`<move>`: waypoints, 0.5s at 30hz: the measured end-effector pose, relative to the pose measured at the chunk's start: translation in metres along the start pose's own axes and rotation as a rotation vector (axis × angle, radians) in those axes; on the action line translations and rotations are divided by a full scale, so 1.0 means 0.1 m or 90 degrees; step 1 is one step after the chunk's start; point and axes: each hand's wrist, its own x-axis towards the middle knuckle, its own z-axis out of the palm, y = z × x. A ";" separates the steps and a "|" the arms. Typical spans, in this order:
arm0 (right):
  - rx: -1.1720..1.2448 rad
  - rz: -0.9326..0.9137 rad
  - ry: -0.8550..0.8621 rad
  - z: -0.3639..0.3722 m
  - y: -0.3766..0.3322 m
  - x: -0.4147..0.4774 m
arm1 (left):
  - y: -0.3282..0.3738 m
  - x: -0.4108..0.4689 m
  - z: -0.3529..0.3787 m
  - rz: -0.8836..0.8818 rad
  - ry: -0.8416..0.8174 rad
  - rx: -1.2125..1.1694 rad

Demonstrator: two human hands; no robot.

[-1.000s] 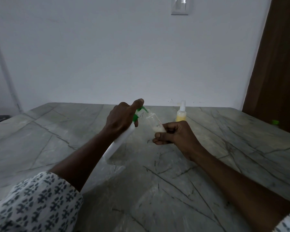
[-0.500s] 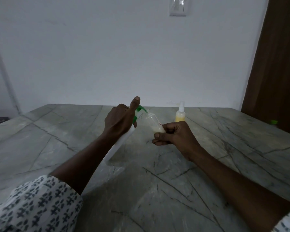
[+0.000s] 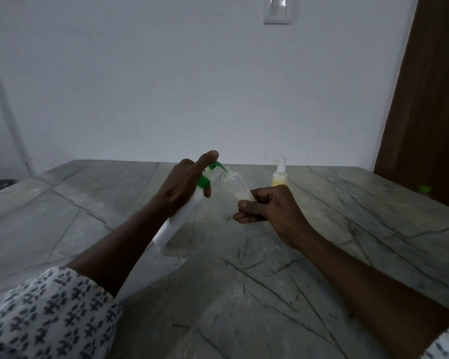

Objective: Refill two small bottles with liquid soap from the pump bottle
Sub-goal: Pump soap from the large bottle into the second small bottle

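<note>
So at this point the left hand [image 3: 182,187] was wrapped around the white pump bottle [image 3: 178,221], which leaned over with its base down at the table [image 3: 244,281] (looked like it rested there, hard to be sure). The index finger lay stretched over the green pump head [image 3: 215,165]. The right hand [image 3: 272,206] was closed around the bottom end of the small bottle [image 3: 240,189], held up off the table and tipped so its mouth met the nozzle. There was a pale layer of soap in its lower end, so I'd say it was only partly filled.

What mattered here, imo, was holding that mouth right against the spout and pressing in slow, full strokes. A tiny opening plus thick soap would easily mean a dribble down the outside. Tilting the small one a bit more upright as it filled would've helped too.

The other small bottle [image 3: 279,174], with yellowish liquid and its top on, stood further back near the wall.
</note>
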 end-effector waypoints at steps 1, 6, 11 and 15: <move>0.000 -0.001 0.000 0.01 0.00 0.00 | -0.01 0.00 -0.01 0.006 -0.001 -0.001; -0.004 0.001 -0.006 0.00 -0.01 -0.01 | 0.02 -0.02 -0.02 0.010 -0.026 -0.012; -0.013 -0.006 -0.021 0.03 0.02 -0.01 | 0.03 -0.03 -0.01 0.021 0.004 0.016; -0.018 -0.008 -0.014 0.02 0.03 -0.01 | 0.00 -0.02 0.01 0.022 0.018 0.035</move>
